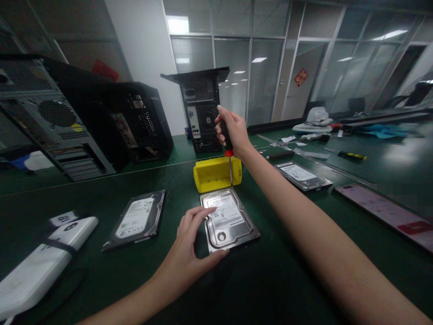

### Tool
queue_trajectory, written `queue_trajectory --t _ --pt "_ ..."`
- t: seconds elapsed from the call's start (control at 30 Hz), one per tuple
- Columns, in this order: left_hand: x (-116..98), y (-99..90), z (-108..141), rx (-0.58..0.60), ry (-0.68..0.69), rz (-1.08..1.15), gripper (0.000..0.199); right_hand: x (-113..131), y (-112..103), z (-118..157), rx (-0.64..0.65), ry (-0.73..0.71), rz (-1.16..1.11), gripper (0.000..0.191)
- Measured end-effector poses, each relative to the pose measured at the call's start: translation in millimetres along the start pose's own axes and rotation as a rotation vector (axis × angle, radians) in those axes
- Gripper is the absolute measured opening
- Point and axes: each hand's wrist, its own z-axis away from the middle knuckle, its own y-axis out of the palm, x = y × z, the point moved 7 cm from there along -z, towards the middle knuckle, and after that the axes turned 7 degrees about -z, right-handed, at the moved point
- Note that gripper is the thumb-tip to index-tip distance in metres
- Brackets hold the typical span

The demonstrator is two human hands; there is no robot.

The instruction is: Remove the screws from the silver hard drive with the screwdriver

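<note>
My right hand [233, 131] is wrapped tight round the red/black handle of a screwdriver [229, 155], held upright, tip down on the top-right corner of the middle hard drive [227, 219]. My left hand [189, 246] is spread flat, fingers on the drive's left edge, thumb at its near edge, pinning it to the mat w/o gripping it.

Progress, as I judge it: early. The drive's lid is still on, label side up, and I can't see any loose screws beside it. That corner screw looks like the one being worked; whether it's loosened I can't tell. The other corners look untouched.

A yellow parts box [216, 174] sits just behind the drive, touching distance from the tip. A 2nd hard drive [137, 220] lies to the left, a 3rd hard drive [302, 176] well apart on the right, both closed.

Surface: dark green bench mat [101, 275]. White device [40, 262] at the left edge, a phone-like slab [385, 212] at right, a yellow-handled screwdriver [352, 155] further back. Three open PC towers [203, 108] stand along the rear. Room: office w/ glass partitions, blinds, ceiling lights.
</note>
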Motion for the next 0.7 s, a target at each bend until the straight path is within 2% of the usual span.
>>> queue_trajectory --t 0.7 --pt "-2.6 -2.3 0.4 -0.026 0.018 0.003 0.063 0.2 7.0 3.1 0.027 -0.007 0.052 0.043"
